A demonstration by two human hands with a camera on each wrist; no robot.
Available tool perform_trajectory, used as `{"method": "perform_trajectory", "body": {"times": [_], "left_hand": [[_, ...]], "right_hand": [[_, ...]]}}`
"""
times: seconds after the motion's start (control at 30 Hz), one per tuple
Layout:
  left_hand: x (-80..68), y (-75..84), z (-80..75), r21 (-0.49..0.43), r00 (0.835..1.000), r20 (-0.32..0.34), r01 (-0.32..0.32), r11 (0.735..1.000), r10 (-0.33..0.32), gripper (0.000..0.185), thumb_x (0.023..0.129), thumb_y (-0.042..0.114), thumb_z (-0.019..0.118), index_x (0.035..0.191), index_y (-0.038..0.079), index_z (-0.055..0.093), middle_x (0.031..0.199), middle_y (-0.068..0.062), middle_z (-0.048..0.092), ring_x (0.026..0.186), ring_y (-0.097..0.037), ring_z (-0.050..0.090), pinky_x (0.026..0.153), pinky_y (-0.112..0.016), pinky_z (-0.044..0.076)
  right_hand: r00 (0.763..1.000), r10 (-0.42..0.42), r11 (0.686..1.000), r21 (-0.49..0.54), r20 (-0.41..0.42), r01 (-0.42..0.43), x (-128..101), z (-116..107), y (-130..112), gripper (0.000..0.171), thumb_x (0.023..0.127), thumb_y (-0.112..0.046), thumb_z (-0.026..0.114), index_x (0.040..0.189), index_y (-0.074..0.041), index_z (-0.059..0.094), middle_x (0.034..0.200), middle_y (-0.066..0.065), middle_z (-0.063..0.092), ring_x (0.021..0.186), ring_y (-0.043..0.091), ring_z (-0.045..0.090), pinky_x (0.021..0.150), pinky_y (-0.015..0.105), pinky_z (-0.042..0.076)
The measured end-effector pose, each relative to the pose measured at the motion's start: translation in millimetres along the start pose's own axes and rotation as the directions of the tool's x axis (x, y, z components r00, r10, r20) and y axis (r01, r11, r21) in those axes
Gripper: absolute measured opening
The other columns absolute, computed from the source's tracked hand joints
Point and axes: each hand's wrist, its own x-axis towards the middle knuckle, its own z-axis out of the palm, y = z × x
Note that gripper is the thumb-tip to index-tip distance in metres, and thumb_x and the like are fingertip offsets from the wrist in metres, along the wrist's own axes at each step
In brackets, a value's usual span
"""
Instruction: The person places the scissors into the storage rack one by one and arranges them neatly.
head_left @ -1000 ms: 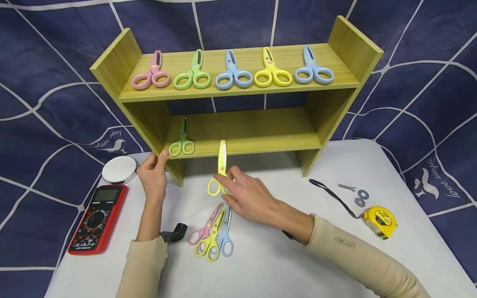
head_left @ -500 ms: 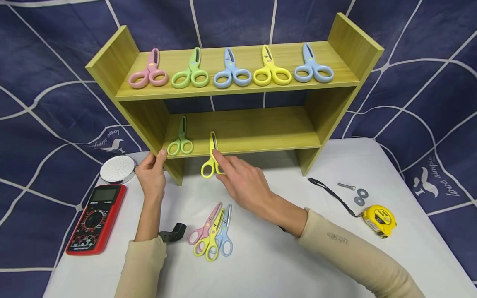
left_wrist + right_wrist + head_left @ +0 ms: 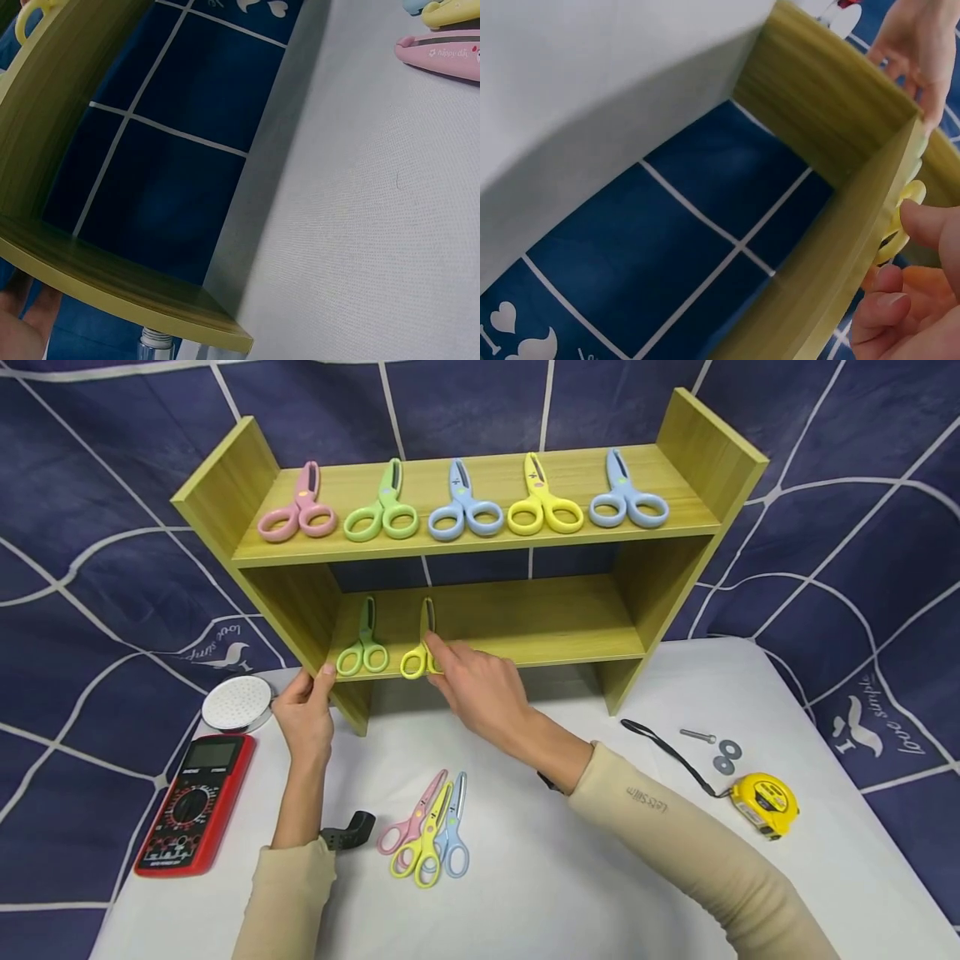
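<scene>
My right hand (image 3: 483, 685) pinches a pair of yellow scissors (image 3: 413, 663) by its right-hand loop. The scissors lie at the lower board of the wooden shelf (image 3: 540, 652), blades pointing back; the fingers cover part of the right loop. Beside them on that board lie green scissors (image 3: 363, 654). At the shelf's left side panel, my left hand (image 3: 306, 714) grips the edge, thumb in front. Below on the white table, pink scissors (image 3: 416, 817), another yellow pair (image 3: 429, 842) and blue scissors (image 3: 455, 827) overlap. In the right wrist view, thumb and fingers meet around the yellow loop (image 3: 894, 244).
The upper board carries a row of several scissors, pink (image 3: 300, 514) to blue (image 3: 628, 497). At left are a red multimeter (image 3: 197, 806), a white shower head (image 3: 237, 702) and a black curved piece (image 3: 352, 832). A tape measure (image 3: 765, 804), bolt (image 3: 697, 736) and two washers (image 3: 727, 756) lie right.
My right hand has carried the yellow scissors up and slightly left, from above the table to the lower board beside the green pair. The left hand has stayed at the shelf's side.
</scene>
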Motion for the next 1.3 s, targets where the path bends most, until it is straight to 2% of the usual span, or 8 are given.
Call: {"method": "perform_trajectory", "body": {"times": [0.3,0.43,0.63,0.7,0.8,1.0,1.2,1.3], "left_hand": [[0.0,-0.2,-0.7,0.006,1.0,0.008,-0.011,1.0,0.011,0.024,0.09,0.002,0.07,0.113,-0.007,0.07,0.105,-0.007,0.072,0.092,-0.012,0.066,0.081,-0.022,0.051],[-0.1,-1.8,-1.1,0.007,1.0,0.009,-0.017,1.0,0.017,0.026,0.091,0.002,0.07,0.115,-0.008,0.068,0.105,-0.004,0.073,0.093,-0.012,0.067,0.081,-0.023,0.052],[-0.4,-1.8,-0.9,0.02,1.0,0.004,-0.015,1.0,0.015,0.025,0.091,0.002,0.07,0.113,-0.008,0.069,0.103,-0.004,0.073,0.091,-0.011,0.067,0.08,-0.022,0.052],[-0.6,-1.2,-0.5,0.018,1.0,0.0,-0.016,1.0,0.016,0.023,0.09,0.002,0.07,0.111,-0.007,0.071,0.103,-0.006,0.073,0.09,-0.011,0.067,0.08,-0.022,0.052],[-0.6,-0.4,0.3,0.015,1.0,-0.004,-0.014,1.0,0.014,0.021,0.09,0.002,0.07,0.11,-0.005,0.072,0.104,-0.009,0.073,0.089,-0.011,0.067,0.08,-0.022,0.052],[-0.3,-1.1,-0.9,0.021,1.0,-0.009,-0.003,1.0,0.003,0.022,0.09,0.003,0.071,0.111,-0.005,0.072,0.103,-0.007,0.073,0.088,-0.011,0.066,0.079,-0.022,0.051],[0.9,-0.8,-1.1,0.073,1.0,-0.008,0.001,0.997,-0.001,0.021,0.09,0.005,0.071,0.11,-0.003,0.073,0.103,-0.007,0.073,0.088,-0.011,0.065,0.079,-0.022,0.051],[1.0,-0.6,0.0,0.075,1.0,-0.016,0.006,0.997,-0.005,0.019,0.09,0.005,0.071,0.108,-0.001,0.075,0.105,-0.013,0.072,0.087,-0.011,0.065,0.079,-0.022,0.051]], "right_hand": [[0.999,0.041,0.999,0.03,0.031,-0.041,8,3,6,0.048,0.094,-0.026,0.07,0.136,-0.007,0.055,0.109,0.008,0.07,0.073,0.02,0.068,0.047,0.032,0.05],[0.999,0.044,0.997,0.062,-0.012,-0.043,1,4,3,0.045,0.095,-0.026,0.068,0.134,-0.008,0.056,0.113,0.01,0.064,0.062,0.017,0.061,0.044,0.029,0.046],[0.996,0.006,0.989,0.15,-0.088,0.007,-34,13,-12,0.038,0.093,-0.025,0.07,0.126,-0.008,0.06,0.109,0.011,0.052,0.056,0.011,0.048,0.04,0.023,0.038],[0.998,-0.007,0.983,0.181,-0.057,0.017,-49,19,-19,0.038,0.093,-0.026,0.07,0.125,-0.008,0.061,0.106,0.01,0.051,0.059,0.01,0.05,0.041,0.022,0.039],[0.997,-0.011,0.975,0.224,0.071,-0.006,-76,28,-33,0.04,0.093,-0.029,0.069,0.127,-0.009,0.06,0.103,0.007,0.051,0.063,0.009,0.05,0.046,0.02,0.042],[0.934,-0.051,0.947,0.315,0.352,-0.067,-127,42,-61,0.055,0.091,-0.039,0.071,0.135,-0.01,0.055,0.097,0.001,0.047,0.067,0.003,0.045,0.052,0.015,0.039],[0.84,-0.085,0.915,0.375,0.536,-0.147,-157,46,-79,0.068,0.089,-0.044,0.072,0.143,-0.013,0.045,0.097,-0.004,0.039,0.068,-0.001,0.039,0.049,0.014,0.033],[0.816,-0.086,0.921,0.357,0.571,-0.153,-160,46,-79,0.07,0.087,-0.044,0.074,0.143,-0.013,0.046,0.097,-0.004,0.037,0.068,0.0,0.039,0.049,0.014,0.033]]}}
